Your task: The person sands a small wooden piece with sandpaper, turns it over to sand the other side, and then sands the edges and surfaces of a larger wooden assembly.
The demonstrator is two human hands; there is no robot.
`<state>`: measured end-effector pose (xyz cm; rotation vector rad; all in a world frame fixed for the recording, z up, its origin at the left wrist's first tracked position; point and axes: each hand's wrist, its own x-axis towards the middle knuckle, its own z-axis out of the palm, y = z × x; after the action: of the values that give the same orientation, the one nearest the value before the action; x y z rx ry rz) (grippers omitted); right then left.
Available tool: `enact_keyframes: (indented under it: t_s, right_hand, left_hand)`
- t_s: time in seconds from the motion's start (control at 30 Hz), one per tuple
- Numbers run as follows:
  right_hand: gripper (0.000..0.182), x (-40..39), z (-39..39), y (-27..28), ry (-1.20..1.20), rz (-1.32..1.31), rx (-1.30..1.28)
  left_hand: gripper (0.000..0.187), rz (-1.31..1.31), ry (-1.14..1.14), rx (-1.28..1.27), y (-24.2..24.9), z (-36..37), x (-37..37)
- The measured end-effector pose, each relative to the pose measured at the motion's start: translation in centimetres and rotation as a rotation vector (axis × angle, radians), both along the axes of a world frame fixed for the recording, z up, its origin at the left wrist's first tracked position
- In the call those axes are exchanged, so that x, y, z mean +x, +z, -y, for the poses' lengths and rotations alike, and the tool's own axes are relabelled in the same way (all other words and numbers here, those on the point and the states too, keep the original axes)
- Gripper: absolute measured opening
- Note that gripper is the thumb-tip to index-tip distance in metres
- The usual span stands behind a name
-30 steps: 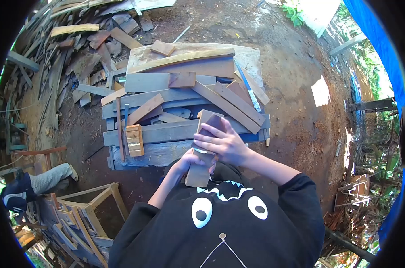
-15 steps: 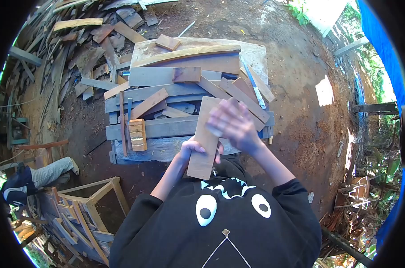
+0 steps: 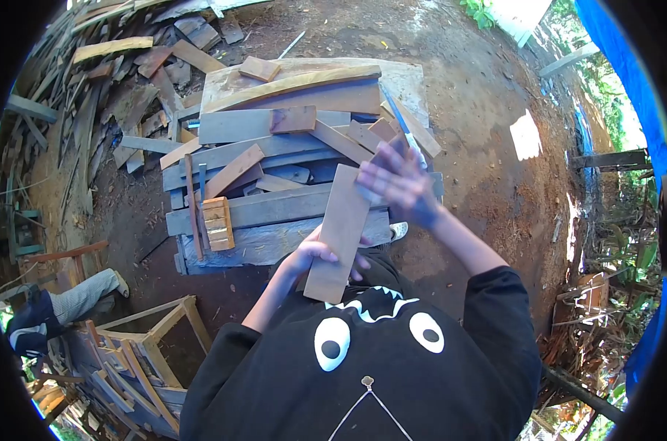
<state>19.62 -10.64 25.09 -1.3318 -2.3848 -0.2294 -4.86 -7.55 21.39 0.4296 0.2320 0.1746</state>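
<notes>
My left hand (image 3: 311, 257) is closed around the lower part of a flat wooden board (image 3: 339, 228), its thumb on the face and its fingers beneath. The board slants upward, its low end close to my black shirt. My right hand (image 3: 403, 187) is by the board's upper right edge, its stretched fingers smeared by motion. Under its palm shows a thin grey sheet (image 3: 371, 193), too blurred to identify. In front of me is a stack of timber planks (image 3: 267, 209), with a small slatted wooden block (image 3: 217, 223) on its left side.
Wood offcuts (image 3: 127, 110) lie heaped at the far left. A wooden frame (image 3: 173, 323) stands at the lower left, near another person's leg (image 3: 87, 290). A blue-handled tool (image 3: 400, 121) rests on the stack's right side. Bare earth (image 3: 488, 147) extends to the right.
My right hand has slid right, off the board's face to its upper right edge, with the grey sheet moving along. The left hand keeps its hold on the board. The view has shifted slightly.
</notes>
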Motion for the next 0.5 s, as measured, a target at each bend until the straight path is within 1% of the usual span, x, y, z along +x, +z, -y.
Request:
enact_keyframes:
  t_s: [0.07,0.1,0.17,0.23,0.33,0.37,0.47,0.5]
  right_hand:
    - [0.036,-2.5,2.5,-0.8,0.222,-0.097,-0.049]
    - [0.037,-3.0,3.6,-0.6,0.32,-0.046,-0.048]
    - [0.037,-1.2,1.3,-0.2,0.141,0.434,0.114]
    - [0.037,-0.1,-0.5,-1.1,-0.171,-0.016,0.082]
    - [0.037,-2.0,1.5,-1.3,0.162,-0.09,-0.014]
    - [0.04,-2.9,3.0,-1.0,0.274,-0.14,-0.094]
    - [0.04,-1.0,1.0,-1.6,0.065,0.102,0.061]
    - [0.039,-0.3,-0.1,-1.3,-0.091,-0.059,0.058]
  left_hand:
    - [0.077,-0.031,-0.024,0.009,0.1,-0.1,-0.6]
    - [0.076,-0.029,-0.009,0.004,0.0,0.0,-0.8]
    - [0.073,-0.013,0.015,0.0,-0.7,0.0,-0.6]
    - [0.073,-0.007,0.035,-0.004,-0.2,0.4,-0.4]
    - [0.072,-0.036,0.036,-0.014,-0.5,0.3,-0.8]
    - [0.071,-0.059,0.027,-0.022,-0.8,0.4,-1.2]
    - [0.073,0.021,0.008,-0.061,-1.2,0.3,-0.5]
    - [0.07,0.003,0.012,-0.037,-0.8,0.5,-0.3]
